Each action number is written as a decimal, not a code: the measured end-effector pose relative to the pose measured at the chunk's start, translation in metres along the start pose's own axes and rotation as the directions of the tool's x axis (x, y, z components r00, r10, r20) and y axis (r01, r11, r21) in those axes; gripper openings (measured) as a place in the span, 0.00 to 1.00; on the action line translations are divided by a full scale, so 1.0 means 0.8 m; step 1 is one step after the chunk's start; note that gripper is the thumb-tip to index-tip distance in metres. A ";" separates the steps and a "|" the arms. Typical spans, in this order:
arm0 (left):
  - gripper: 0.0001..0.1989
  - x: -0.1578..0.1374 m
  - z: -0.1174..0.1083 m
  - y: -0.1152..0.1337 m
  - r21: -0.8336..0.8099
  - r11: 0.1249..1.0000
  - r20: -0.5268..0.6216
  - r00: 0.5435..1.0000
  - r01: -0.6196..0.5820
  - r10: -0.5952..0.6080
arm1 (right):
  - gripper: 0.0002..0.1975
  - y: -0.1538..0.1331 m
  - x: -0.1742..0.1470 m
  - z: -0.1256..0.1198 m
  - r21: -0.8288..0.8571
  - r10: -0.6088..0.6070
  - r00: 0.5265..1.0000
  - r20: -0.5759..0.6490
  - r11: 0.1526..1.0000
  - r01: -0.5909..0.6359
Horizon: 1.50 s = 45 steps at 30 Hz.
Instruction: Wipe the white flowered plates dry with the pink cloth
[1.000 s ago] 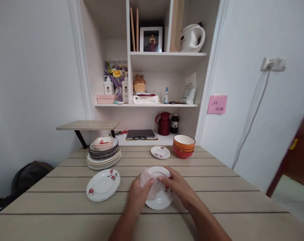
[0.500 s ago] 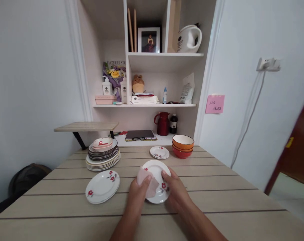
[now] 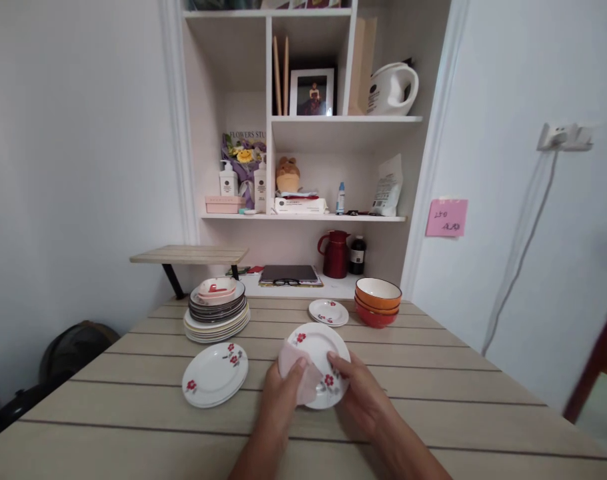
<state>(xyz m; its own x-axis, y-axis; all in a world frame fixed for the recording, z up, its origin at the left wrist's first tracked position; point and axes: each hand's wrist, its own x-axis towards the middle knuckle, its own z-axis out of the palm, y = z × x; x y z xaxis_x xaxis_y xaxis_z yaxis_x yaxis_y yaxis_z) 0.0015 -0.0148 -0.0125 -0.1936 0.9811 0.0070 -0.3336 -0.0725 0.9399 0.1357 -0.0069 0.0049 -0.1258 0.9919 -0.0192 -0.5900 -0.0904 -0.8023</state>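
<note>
A white plate with red flowers [image 3: 317, 339] is held tilted above the front part of the table, between my two hands. My left hand [image 3: 282, 393] grips a pale pink cloth [image 3: 294, 363], pressing it on the plate's left side with the thumb on top. On the right rim, my right hand [image 3: 359, 388] holds the plate, its thumb on the upper face and the other fingers hidden underneath. Left of my hands lie flowered plates [image 3: 214, 373], stacked. Beyond the held plate sit smaller flowered plates [image 3: 328, 312].
A tall stack of plates [image 3: 217, 320] topped by small pink dishes [image 3: 216, 288] stands at the back left. Orange and red bowls [image 3: 377, 303] are nested at the back right. Behind the wooden table [image 3: 148, 400], a shelf holds a red jug [image 3: 335, 255] and a dark bottle [image 3: 357, 255].
The whole scene has shifted right and slightly down as the head view turned. The held plate has rotated a little, and both hands keep their hold.
</note>
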 end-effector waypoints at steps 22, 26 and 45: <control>0.14 0.000 -0.001 0.004 0.243 0.927 0.167 0.953 -0.287 0.251 | 0.15 -0.031 -0.010 -0.013 -0.535 -0.202 0.962 0.185 0.800 0.271; 0.23 0.003 -0.002 0.010 0.123 0.967 0.055 0.974 -0.225 0.220 | 0.16 -0.015 -0.012 0.001 -0.360 -0.209 0.969 0.133 0.901 0.243; 0.31 0.006 -0.004 -0.003 -0.098 0.995 0.076 0.997 0.013 -0.005 | 0.22 -0.016 -0.005 -0.005 -0.480 -0.294 0.952 0.087 0.825 0.299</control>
<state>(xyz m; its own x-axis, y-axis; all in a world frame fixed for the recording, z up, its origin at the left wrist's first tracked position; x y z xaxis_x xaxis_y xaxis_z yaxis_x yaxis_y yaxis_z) -0.0015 -0.0101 -0.0160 -0.1210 0.9923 0.0279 -0.4247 -0.0772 0.9020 0.1467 -0.0090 0.0128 -0.0153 0.9629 0.2696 -0.1416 0.2648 -0.9539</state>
